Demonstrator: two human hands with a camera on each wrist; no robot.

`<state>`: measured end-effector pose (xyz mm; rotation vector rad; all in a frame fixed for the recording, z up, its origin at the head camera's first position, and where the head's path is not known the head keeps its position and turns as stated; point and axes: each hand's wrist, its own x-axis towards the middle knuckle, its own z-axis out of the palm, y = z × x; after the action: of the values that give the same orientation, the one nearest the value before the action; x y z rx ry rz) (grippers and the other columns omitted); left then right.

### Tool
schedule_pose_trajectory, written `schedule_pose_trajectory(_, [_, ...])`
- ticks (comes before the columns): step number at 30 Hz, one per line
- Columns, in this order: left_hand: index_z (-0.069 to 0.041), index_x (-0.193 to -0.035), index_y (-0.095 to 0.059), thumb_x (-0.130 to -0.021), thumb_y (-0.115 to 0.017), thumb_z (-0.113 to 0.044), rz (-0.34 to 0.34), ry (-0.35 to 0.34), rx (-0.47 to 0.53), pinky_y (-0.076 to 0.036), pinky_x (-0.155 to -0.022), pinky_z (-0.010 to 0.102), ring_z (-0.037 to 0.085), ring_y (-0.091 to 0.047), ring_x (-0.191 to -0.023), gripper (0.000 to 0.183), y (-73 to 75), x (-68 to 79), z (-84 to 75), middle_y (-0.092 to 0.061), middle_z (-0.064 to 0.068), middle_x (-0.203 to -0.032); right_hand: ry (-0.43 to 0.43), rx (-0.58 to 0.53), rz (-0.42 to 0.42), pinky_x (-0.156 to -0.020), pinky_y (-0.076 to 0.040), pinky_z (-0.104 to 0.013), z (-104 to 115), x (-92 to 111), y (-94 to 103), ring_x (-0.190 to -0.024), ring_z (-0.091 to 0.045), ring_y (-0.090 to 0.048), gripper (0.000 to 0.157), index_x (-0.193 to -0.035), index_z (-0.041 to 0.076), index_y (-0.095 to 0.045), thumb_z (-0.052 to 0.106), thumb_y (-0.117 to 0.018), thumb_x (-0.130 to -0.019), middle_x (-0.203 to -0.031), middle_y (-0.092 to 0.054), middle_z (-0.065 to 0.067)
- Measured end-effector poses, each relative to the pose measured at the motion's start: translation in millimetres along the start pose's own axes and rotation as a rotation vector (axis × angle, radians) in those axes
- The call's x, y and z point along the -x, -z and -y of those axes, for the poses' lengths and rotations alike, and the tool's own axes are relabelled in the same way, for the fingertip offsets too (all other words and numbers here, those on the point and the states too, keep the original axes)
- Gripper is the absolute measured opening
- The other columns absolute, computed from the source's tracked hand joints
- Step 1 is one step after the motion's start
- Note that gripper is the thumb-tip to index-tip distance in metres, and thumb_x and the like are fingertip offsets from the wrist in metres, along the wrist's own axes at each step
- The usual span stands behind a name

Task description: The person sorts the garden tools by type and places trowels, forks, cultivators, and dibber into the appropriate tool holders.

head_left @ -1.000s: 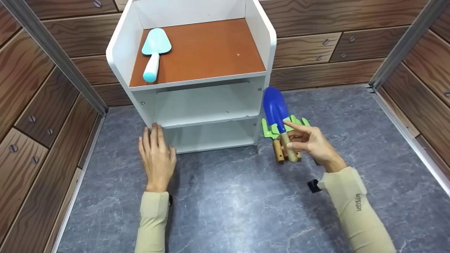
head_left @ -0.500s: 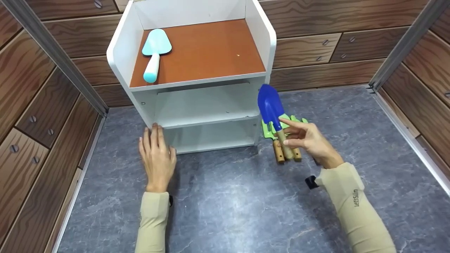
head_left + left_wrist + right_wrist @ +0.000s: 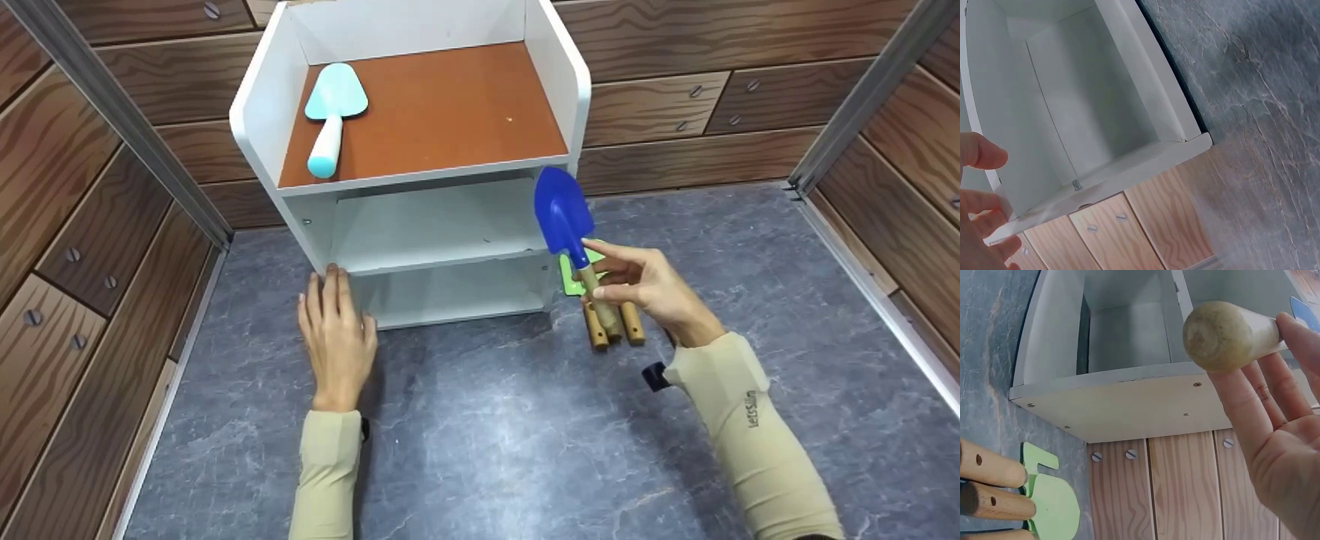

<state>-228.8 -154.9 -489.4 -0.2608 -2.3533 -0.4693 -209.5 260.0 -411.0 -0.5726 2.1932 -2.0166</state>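
Observation:
My right hand (image 3: 645,289) pinches the wooden handle (image 3: 1233,334) of a blue hand trowel (image 3: 559,210) between thumb and fingers. The blade points up and away, overlapping the right edge of the white shelf unit (image 3: 442,262) in the head view. Beneath the trowel, several green garden tools (image 3: 1053,506) with wooden handles lie on the floor. My left hand (image 3: 337,337) has its fingers straight, with the fingertips at the unit's lower left front edge. A light-blue trowel (image 3: 335,94) with a white handle lies on the brown top surface, at the left.
The shelf unit has raised white sides (image 3: 566,67) around its top and two open compartments in front. Wood-patterned walls (image 3: 750,97) stand behind and at both sides. The floor (image 3: 480,442) is grey with a marbled look.
My right hand has carried the blue trowel to the left and slightly upward, from over the green tools toward the unit's right edge. My left hand stays in place.

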Motion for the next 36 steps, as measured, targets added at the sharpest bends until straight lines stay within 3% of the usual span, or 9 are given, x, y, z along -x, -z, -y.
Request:
schedule_pose_trajectory(12, [0.01,-0.144,-0.046,-0.081,-0.073,-0.002,0.0,0.0,-0.007,-0.02,-0.119,0.06,0.047,-0.036,-0.14,0.07,-0.3,-0.5,-0.4,-0.046,0.024,-0.15,-0.014,0.014,-0.012,-0.07,-0.061,-0.031,11,-8,-6.4,-0.084,-0.025,-0.075,0.066,-0.149,-0.006,-0.043,-0.016,-0.063,-0.087,-0.108,-0.074,-0.01])
schedule_pose_trajectory(19, [0.01,-0.144,-0.046,-0.081,-0.074,-0.001,0.001,-0.004,-0.009,-0.021,-0.119,0.06,0.047,-0.036,-0.14,0.07,-0.5,0.1,0.5,-0.045,0.024,-0.15,0.006,0.056,-0.008,-0.066,-0.059,-0.026,15,-13,-9.3,-0.081,-0.018,-0.074,0.064,-0.147,-0.005,-0.046,-0.015,-0.065,-0.086,-0.106,-0.074,-0.01])
schedule_pose_trajectory(28, [0.01,-0.146,-0.045,-0.085,-0.071,-0.002,0.012,0.003,0.007,-0.021,-0.118,0.061,0.047,-0.034,-0.141,0.068,1.3,-0.5,0.1,-0.044,0.024,-0.151,-0.002,-0.009,0.024,-0.075,-0.062,-0.037,24,-20,-14.7,-0.084,-0.029,-0.075,0.068,-0.151,-0.005,-0.041,-0.017,-0.062,-0.087,-0.111,-0.072,-0.018])
schedule_pose_trajectory(36, [0.009,-0.146,-0.044,-0.082,-0.073,-0.002,0.013,0.002,0.001,-0.022,-0.118,0.061,0.046,-0.034,-0.141,0.071,1.6,-0.4,-0.6,-0.044,0.024,-0.151,-0.02,-0.037,0.006,-0.075,-0.062,-0.041,32,-26,-21.8,-0.085,-0.029,-0.075,0.069,-0.15,-0.002,-0.043,-0.019,-0.062,-0.086,-0.112,-0.071,-0.022])
